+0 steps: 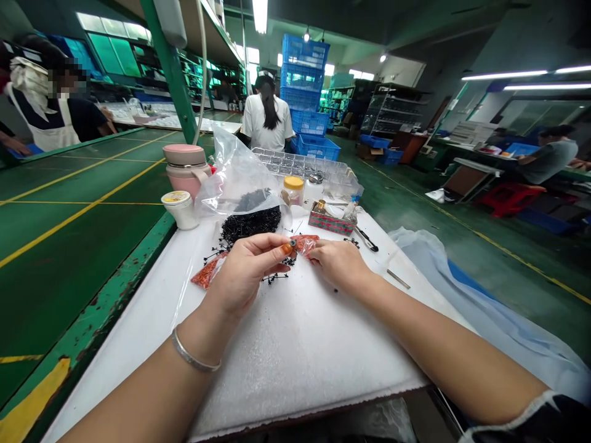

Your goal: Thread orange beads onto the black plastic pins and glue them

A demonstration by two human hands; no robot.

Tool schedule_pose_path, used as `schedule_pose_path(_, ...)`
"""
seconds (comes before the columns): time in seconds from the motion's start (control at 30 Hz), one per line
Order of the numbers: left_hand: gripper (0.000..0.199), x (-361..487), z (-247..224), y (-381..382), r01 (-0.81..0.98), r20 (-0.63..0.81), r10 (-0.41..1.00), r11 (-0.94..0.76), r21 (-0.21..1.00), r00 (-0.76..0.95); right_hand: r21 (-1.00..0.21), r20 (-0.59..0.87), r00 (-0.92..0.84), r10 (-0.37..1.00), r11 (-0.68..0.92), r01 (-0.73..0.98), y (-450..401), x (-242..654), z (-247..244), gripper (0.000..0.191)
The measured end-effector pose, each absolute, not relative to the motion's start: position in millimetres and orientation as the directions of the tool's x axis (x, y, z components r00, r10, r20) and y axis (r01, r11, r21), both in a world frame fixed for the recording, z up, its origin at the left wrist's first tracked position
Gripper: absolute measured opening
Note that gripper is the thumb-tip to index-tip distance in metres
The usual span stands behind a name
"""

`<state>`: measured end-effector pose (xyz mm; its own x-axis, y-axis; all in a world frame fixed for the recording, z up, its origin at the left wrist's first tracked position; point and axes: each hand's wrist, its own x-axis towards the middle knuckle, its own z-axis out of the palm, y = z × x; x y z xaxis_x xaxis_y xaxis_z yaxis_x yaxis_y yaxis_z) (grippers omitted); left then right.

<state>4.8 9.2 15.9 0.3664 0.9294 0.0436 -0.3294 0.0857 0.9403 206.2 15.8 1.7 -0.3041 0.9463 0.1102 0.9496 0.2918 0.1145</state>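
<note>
My left hand [247, 267] pinches a small dark round part [292, 243] between thumb and index finger, above the white work surface [295, 351]. Close by on the right, my right hand [339, 261] has its fingers drawn together at a clear bag of small orange-red pieces [305, 243]; whatever its fingertips grip is hidden. Behind my left hand lies a heap of small black parts [252, 223], partly under a clear plastic bag [235, 172]. A second bag of orange-red pieces [207, 272] rests left of my left wrist. Loose black parts [276, 279] are scattered near my fingers.
A pink container [185, 169], a white tub [180, 211], a yellow-lidded jar [293, 189], a small patterned box [331, 221], a utility knife [367, 239] and a metal rod [398, 279] surround the work. A compartment tray [305, 166] stands behind. A green conveyor [83, 191] runs left.
</note>
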Motion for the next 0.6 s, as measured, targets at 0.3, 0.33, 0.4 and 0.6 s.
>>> schedule_pose_path(0.3,0.014,5,16,8,-0.32,0.071,0.91,0.069,0.945,0.408,0.187,0.142,-0.291,0.946,0.263,0.947,15,207,-6,0.024)
schedule_pose_path(0.33,0.015,6,16,7,-0.314,0.067,0.91,0.071,0.947,0.409,0.188,0.146,-0.281,0.949,0.252,0.949,15,209,-6,0.023)
schedule_pose_path(0.4,0.017,6,16,7,-0.299,0.053,0.909,0.08,0.951,0.412,0.184,0.154,-0.264,0.952,0.235,0.954,15,211,-7,0.022)
schedule_pose_path(0.6,0.017,7,16,7,-0.283,0.048,0.91,0.078,0.956,0.413,0.147,0.17,-0.235,0.957,0.211,0.966,15,215,-10,0.023)
